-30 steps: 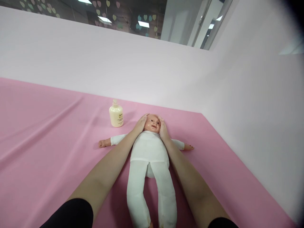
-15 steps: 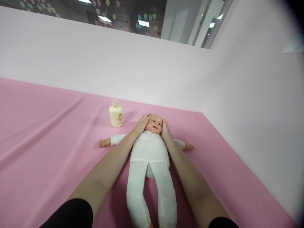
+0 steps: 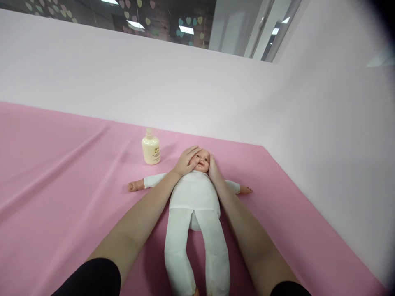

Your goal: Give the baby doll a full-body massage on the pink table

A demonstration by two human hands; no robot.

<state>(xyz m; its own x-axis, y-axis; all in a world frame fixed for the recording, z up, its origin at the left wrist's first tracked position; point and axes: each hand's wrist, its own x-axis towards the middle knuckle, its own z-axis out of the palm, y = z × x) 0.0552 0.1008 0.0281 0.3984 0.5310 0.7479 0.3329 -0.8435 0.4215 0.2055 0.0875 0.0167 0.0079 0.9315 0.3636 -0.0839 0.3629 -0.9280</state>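
A baby doll [image 3: 195, 193] in white clothes lies on its back, arms spread, its head towards the wall. Against the left side of the doll's head rests my left hand [image 3: 187, 160], fingers stretched over the cheek and temple, thumb near the mouth. My right hand [image 3: 213, 166] lies flat along the other side of the head, seen edge-on, its palm hidden. Neither hand is wrapped round anything. To the left of the head stands a cream-coloured pump bottle [image 3: 151, 150] with dark print, upright and apart from my hands.
A pink sheet [image 3: 77, 172] with some creases covers the surface under the doll. White walls [image 3: 173, 90] rise behind it and at the right. Above the back wall is a window [image 3: 166, 24] with heart-shaped stickers and light reflections.
My left hand has slid inward over the doll's cheek and forehead, covering more of its face. The doll's head has shifted slightly; the bottle stays put.
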